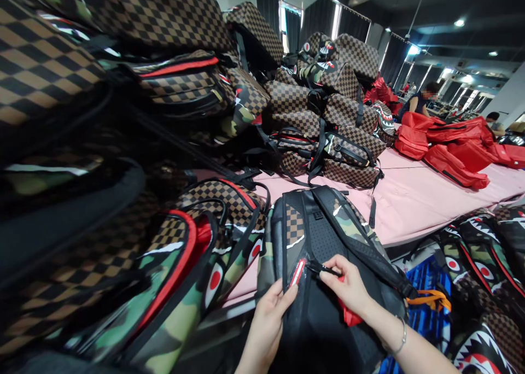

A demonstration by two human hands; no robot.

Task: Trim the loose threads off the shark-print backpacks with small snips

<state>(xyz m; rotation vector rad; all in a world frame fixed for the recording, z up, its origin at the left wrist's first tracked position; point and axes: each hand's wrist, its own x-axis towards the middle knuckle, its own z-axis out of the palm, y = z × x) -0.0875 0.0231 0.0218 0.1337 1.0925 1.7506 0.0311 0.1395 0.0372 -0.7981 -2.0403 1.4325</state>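
Note:
A backpack (291, 314) lies with its black padded back and shoulder straps facing up, showing patches of brown checks and camouflage. My left hand (273, 314) is closed at its left side, thumb and finger pinching a red-and-white tag (298, 273) that seems to be in clear plastic. Just right of the tag, my right hand (348, 286) is closed on a narrow black piece (322, 268); I cannot tell whether it is a strap end or a tool. Something red (349, 315) shows beneath the right hand, partly hidden by it.
Checkered backpacks (291, 98) are piled high at the left and back. Red bags (459, 144) lie on the pink-covered table (400, 199), with a person (420, 100) behind them. At right stand a blue crate (429, 286) with an orange tie (432, 300) and more shark-face backpacks (484, 259).

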